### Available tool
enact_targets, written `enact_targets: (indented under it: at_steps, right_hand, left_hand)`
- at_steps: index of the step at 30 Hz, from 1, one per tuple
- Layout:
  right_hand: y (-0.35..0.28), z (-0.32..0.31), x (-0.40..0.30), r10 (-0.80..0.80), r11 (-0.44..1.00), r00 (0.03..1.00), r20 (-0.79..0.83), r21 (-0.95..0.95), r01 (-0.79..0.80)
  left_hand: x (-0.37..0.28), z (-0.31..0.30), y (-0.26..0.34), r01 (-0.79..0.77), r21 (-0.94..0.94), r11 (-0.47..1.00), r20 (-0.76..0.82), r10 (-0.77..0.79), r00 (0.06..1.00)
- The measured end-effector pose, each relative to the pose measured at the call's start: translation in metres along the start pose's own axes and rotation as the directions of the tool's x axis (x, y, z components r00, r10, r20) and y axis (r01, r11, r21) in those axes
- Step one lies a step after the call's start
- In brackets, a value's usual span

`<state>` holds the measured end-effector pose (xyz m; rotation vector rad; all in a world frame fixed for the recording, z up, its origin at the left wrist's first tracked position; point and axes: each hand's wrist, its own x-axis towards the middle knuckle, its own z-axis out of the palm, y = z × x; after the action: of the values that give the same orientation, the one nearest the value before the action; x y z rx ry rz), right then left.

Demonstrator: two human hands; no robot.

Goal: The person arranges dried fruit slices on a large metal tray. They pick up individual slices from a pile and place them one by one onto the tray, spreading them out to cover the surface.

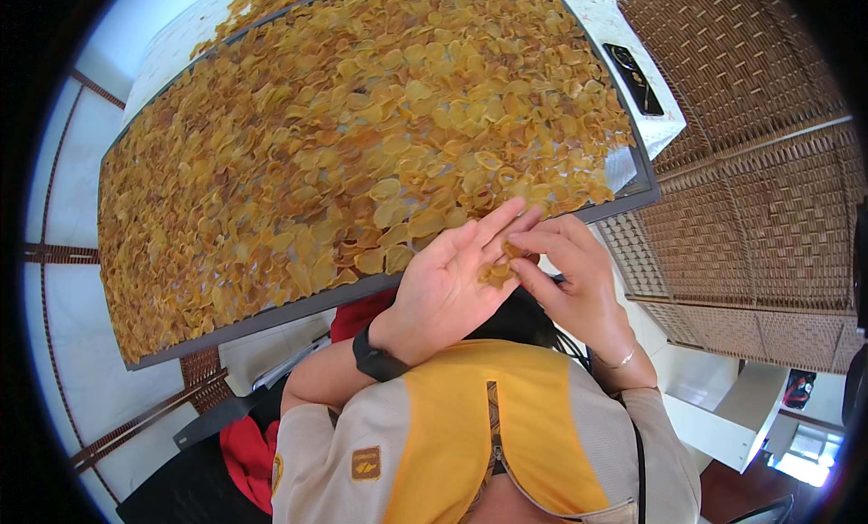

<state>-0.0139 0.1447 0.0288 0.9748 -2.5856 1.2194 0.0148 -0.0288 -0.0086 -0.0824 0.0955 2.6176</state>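
Observation:
My left hand (444, 283) is held palm up in front of my chest, just past the near edge of a large framed tray. On its palm and fingers rest a few thin, yellow-brown dried slices (496, 274). With thumb and forefinger, my right hand (576, 270) pinches one dried slice (513, 250) above that palm. Many similar translucent slices (380, 117) cover the tray, overlapping in places. The tray's dark grey frame (264, 317) runs along the near side. What kind of food the slices are I cannot tell.
Under the tray is a table with a pale patterned cloth (661, 127). A black phone-like object (632, 78) lies on it at the right. Woven brown screens (780, 239) stand to the right. More slices (244, 8) lie beyond the far frame. A white furniture piece (719, 422) is at lower right.

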Motion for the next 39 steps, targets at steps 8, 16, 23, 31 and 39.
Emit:
enact_targets:
  at_steps: [8,16,23,31,39]
  right_hand:
    - [0.006,-0.012,-0.003,0.000,1.000,0.989,-0.145,0.010,0.002]
    - [0.113,-0.059,0.014,0.045,0.947,0.875,-0.483,-0.257,-0.191]
    - [0.148,-0.056,0.015,-0.018,0.901,0.893,-0.449,-0.394,-0.180]
    - [0.154,-0.053,0.014,-0.021,0.888,0.906,-0.422,-0.423,-0.177]
    - [0.152,-0.051,0.011,0.019,0.893,0.905,-0.426,-0.399,-0.207]
  left_hand:
    - [0.000,0.001,0.000,0.045,-0.060,0.997,-0.041,-0.047,0.998]
    - [0.003,0.001,-0.003,0.067,0.002,0.998,-0.059,-0.067,0.996]
    - [0.004,0.003,-0.002,0.068,0.003,0.998,-0.097,-0.068,0.993]
    - [0.007,0.003,-0.003,0.082,0.012,0.997,-0.120,-0.080,0.989]
    - [0.009,0.003,0.000,0.089,0.023,0.996,-0.123,-0.086,0.989]
